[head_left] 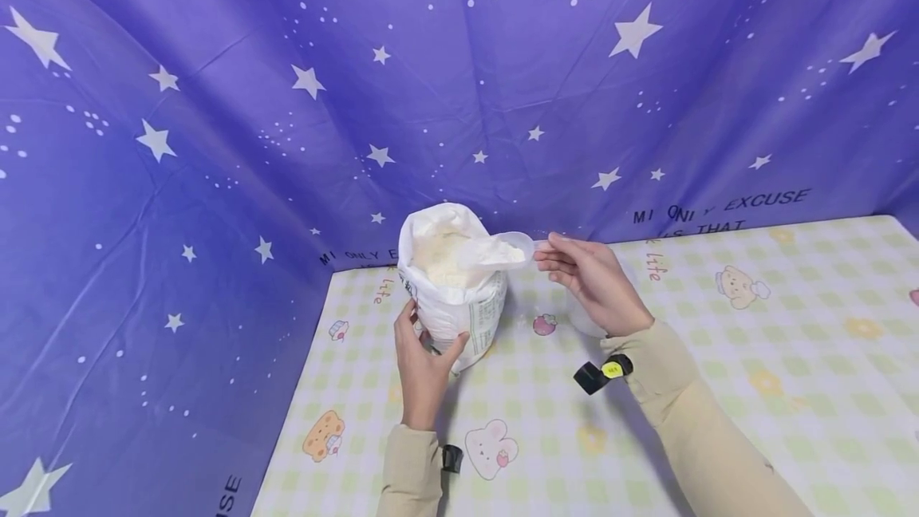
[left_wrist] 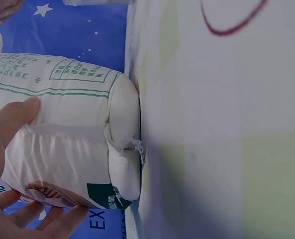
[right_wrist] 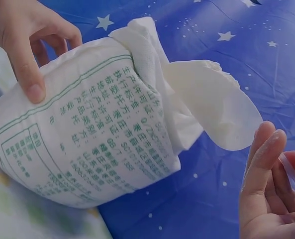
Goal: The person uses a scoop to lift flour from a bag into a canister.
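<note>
A white cloth bag of flour stands upright on the table with its mouth folded down, pale powder showing inside. My left hand grips the bag low on its near side. In the left wrist view the thumb lies on one face and the fingers spread along another. By its handle, my right hand pinches a translucent white scoop at the right side of the bag's mouth. White powder lies in the scoop's bowl, heaped above its edge in the right wrist view. Powder dusts a right fingertip.
A clear container stands on the table, partly hidden behind my right hand and wrist. The checked tablecloth carries cartoon prints. A purple star-patterned curtain hangs close behind the bag and along the left side.
</note>
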`<state>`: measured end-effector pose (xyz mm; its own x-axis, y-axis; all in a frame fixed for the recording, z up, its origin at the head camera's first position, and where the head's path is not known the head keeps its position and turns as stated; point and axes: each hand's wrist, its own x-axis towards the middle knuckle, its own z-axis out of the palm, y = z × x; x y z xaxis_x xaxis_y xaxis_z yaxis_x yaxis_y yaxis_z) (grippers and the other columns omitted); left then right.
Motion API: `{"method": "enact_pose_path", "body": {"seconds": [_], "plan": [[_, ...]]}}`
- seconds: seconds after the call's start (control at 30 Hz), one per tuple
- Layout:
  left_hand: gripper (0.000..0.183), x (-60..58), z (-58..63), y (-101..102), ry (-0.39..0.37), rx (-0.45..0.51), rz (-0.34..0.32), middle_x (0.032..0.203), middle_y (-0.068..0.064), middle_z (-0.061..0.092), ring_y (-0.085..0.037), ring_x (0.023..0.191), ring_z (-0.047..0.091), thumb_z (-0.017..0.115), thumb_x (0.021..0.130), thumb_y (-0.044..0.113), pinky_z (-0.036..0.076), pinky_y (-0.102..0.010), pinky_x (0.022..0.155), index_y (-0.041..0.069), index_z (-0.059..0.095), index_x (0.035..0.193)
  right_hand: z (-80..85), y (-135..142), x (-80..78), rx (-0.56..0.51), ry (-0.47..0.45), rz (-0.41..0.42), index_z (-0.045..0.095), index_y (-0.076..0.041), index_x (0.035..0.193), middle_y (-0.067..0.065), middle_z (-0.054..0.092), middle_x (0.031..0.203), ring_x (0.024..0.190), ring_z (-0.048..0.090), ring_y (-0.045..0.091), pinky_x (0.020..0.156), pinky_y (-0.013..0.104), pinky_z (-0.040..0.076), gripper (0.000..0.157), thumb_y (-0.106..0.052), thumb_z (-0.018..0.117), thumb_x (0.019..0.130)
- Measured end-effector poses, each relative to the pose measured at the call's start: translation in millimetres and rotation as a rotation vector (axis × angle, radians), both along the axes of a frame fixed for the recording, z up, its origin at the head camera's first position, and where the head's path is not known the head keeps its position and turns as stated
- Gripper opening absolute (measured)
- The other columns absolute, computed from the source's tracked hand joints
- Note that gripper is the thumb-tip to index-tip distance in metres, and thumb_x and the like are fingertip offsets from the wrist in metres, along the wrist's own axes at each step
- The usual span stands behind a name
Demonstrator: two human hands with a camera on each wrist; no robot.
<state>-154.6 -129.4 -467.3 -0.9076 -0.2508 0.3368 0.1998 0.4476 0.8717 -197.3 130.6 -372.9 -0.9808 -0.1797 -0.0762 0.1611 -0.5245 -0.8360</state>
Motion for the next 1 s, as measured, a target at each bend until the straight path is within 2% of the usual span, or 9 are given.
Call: {"method": "enact_pose_path", "body": {"seconds": [0.27,0.5,1.0], "plan": [[0.094,1.2,0.7,-3.0,-0.009,-0.004,-0.001,0.140,-0.011,0.042,-0.025,0.131,0.043,0.089,0.072,0.015,0.047,-0.036,0.110,0.009,0.034,0.148,-2.0,15.9,11.3,-0.045,0.015,-0.019,0.070,-0.005,0.101,0.005,0.073,0.094,0.085,0.070,0.012,0.079,0.019,0.059,0.017,-0.018,0.060,0.100],[0.094,0.7,1.1,-2.1,-0.017,0.003,-0.009,0.141,-0.011,0.042,-0.025,0.131,0.043,0.089,0.072,0.014,0.046,-0.034,0.110,0.009,0.034,0.148,-5.4,31.1,20.2,-0.025,0.007,-0.046,0.071,-0.006,0.102,0.004,0.072,0.095,0.085,0.069,0.011,0.082,0.019,0.059,0.018,-0.020,0.061,0.099],[0.094,1.5,0.3,-0.6,-0.008,0.004,-0.006,0.139,-0.011,0.043,-0.025,0.131,0.043,0.089,0.071,0.013,0.047,-0.035,0.110,0.008,0.034,0.148,-16.4,68.6,34.9,-0.076,0.025,-0.108,0.070,-0.005,0.104,0.003,0.071,0.094,0.083,0.066,0.010,0.074,0.016,0.058,0.018,-0.019,0.058,0.101]]}}
